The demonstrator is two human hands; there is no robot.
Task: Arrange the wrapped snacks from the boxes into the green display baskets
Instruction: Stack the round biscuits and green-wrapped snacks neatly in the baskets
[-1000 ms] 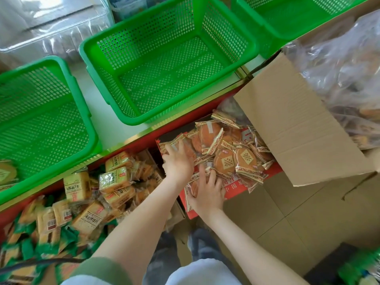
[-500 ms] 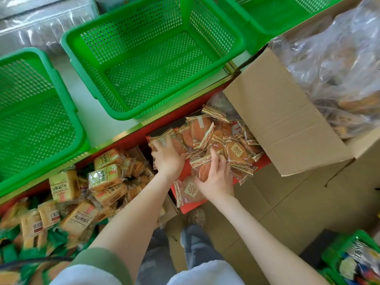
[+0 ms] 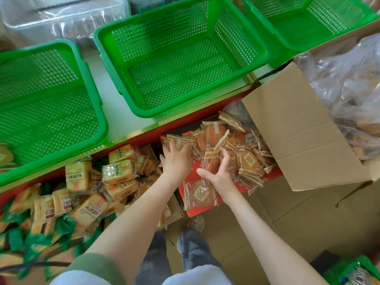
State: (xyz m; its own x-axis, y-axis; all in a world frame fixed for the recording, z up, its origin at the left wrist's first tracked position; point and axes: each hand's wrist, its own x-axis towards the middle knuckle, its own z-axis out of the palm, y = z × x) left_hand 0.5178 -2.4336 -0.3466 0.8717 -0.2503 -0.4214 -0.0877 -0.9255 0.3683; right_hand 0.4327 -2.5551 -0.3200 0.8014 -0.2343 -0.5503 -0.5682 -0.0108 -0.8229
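Observation:
A red box [image 3: 205, 209] on the floor holds several round cakes in clear wrappers [image 3: 249, 163]. My left hand [image 3: 175, 159] lies flat on one wrapped cake [image 3: 177, 139] at the box's left end, fingers spread. My right hand [image 3: 218, 171] curls round another wrapped cake [image 3: 211, 164] in the middle of the pile. One wrapped cake [image 3: 200, 195] lies alone at the near edge of the box. Three green display baskets stand on the shelf above: left [image 3: 90, 83], middle [image 3: 115, 64] and right [image 3: 273, 36]. The middle one has nothing in it.
A box of square yellow wrapped snacks [image 3: 118, 171] sits left of the red box, with green wrapped snacks [image 3: 18, 237] beyond. An open cardboard box flap [image 3: 298, 128] with a clear bag of snacks [image 3: 349, 83] stands on the right. My legs are below.
My right hand has turned from lying flat on the pile to curling round one wrapped cake. My left hand stays on the pile's left end. The camera has shifted slightly.

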